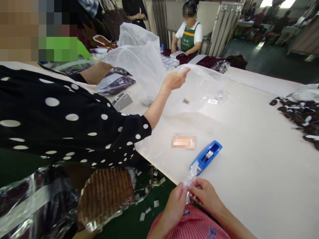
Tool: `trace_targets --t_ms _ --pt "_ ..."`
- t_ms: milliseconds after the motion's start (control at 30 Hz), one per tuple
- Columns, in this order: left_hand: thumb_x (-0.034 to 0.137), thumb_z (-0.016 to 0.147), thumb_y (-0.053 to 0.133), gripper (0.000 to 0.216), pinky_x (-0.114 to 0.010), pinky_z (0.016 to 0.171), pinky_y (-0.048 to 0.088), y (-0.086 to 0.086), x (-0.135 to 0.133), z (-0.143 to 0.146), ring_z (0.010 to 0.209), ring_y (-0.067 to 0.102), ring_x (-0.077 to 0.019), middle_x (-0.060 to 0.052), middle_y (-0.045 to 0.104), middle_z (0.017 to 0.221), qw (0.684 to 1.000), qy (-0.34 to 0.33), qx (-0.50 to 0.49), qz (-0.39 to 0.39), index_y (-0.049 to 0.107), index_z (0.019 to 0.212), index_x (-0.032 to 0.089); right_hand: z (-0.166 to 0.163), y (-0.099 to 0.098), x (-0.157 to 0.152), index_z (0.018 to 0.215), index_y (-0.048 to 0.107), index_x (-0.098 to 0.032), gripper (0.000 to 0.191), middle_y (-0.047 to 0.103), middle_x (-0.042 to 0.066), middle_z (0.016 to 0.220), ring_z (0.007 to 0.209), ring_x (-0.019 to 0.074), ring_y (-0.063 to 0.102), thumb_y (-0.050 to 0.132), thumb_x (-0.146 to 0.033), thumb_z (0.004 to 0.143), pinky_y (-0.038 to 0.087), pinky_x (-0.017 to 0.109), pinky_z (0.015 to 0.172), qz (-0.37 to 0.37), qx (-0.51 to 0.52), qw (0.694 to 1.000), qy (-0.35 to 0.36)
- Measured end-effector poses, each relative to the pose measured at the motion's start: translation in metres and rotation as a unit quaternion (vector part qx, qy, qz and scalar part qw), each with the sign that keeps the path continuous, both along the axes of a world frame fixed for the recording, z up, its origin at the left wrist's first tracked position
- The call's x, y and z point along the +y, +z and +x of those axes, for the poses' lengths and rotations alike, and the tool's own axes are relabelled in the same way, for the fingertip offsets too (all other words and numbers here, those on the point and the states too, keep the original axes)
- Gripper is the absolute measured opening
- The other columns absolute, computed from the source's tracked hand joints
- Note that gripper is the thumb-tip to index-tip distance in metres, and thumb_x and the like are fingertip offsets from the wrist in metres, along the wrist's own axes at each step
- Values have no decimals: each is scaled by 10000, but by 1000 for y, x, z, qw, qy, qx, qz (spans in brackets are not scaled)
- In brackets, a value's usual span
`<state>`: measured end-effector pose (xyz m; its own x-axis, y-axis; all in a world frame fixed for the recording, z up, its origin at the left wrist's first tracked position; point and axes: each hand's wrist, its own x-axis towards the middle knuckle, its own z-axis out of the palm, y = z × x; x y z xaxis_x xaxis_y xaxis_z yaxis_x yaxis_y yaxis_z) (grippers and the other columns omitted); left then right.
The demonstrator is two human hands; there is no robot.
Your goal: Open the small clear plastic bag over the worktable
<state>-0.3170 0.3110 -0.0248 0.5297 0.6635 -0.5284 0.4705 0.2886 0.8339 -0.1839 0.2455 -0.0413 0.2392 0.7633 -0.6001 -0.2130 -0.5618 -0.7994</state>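
My left hand (175,202) and my right hand (205,194) meet at the bottom of the view, just off the near edge of the white table (249,159). Both pinch a small crumpled piece of clear plastic (190,177) that sticks up between them. A blue tape dispenser (206,156) lies on the table right behind my hands.
A co-worker in a black polka-dot sleeve (74,119) at the left holds up a big clear plastic bag (149,66). Dark hair ties (299,116) pile up at the right edge. Another person in a green apron (189,33) works at the far end. Paper scraps (149,205) litter the green floor.
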Motion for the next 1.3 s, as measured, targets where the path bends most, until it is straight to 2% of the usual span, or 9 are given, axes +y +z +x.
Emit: trace_targets --t_ms 300,500,600,667,767,967,1100,1200,1300 --pt "554 825 472 438 -227 517 295 10 -1 1 548 391 -95 27 504 670 987 -5 -63 -147 561 940 141 13 0 -7 776 476 -220 300 623 -57 537 414 109 487 696 -411 701 340 222 433 21 -8 1000 9" --pt "553 830 489 464 -197 482 229 16 0 0 509 346 -69 52 451 617 973 -4 -76 -220 553 1007 129 14 9 -11 832 527 -216 350 556 -83 599 499 110 457 767 -393 650 332 231 493 28 -82 996 -18" --pt "527 843 472 535 -225 521 328 11 0 -2 567 449 -116 10 544 684 985 -9 -60 -163 514 1220 150 11 7 -12 751 522 -215 350 467 -96 552 530 112 398 806 -368 614 282 239 517 20 -134 989 -51" --pt "477 852 464 628 -282 682 434 9 -1 -2 745 553 -177 -62 639 890 998 -10 -26 -65 390 1391 164 9 2 -14 622 504 -200 346 450 -77 535 550 113 383 782 -403 654 265 247 530 21 -131 990 -53" --pt "445 880 411 720 -365 904 409 13 -5 -2 964 571 -245 -120 645 1092 998 -31 37 43 164 1498 170 3 -4 -17 540 541 -172 412 461 -49 500 515 106 374 690 -495 749 251 252 508 29 -58 998 -26" --pt "420 899 393 742 -368 834 417 29 -8 0 827 565 -224 -60 644 909 996 -40 47 59 20 1506 209 -9 5 -21 847 672 -151 359 595 -3 651 580 121 501 626 -506 814 393 247 586 67 139 987 -33" --pt "435 878 475 855 -260 602 408 28 -10 -1 620 512 -136 -7 614 796 996 -1 -56 -73 -82 1494 230 -11 15 -20 986 680 -135 319 676 56 763 674 175 611 667 -387 791 470 314 698 112 275 953 -50" --pt "468 872 499 942 -187 430 241 23 -17 -2 428 407 -79 35 582 624 964 25 -132 -230 -193 1463 226 -13 15 -23 986 688 -105 300 663 51 631 643 201 635 675 -314 772 484 332 681 146 381 911 -56" --pt "452 858 549 910 -169 398 170 21 -25 -2 374 352 -55 40 578 564 926 61 -162 -335 -89 1479 266 -14 13 -29 1119 646 -98 393 660 48 577 579 221 632 629 -312 789 494 372 647 153 430 889 -36"
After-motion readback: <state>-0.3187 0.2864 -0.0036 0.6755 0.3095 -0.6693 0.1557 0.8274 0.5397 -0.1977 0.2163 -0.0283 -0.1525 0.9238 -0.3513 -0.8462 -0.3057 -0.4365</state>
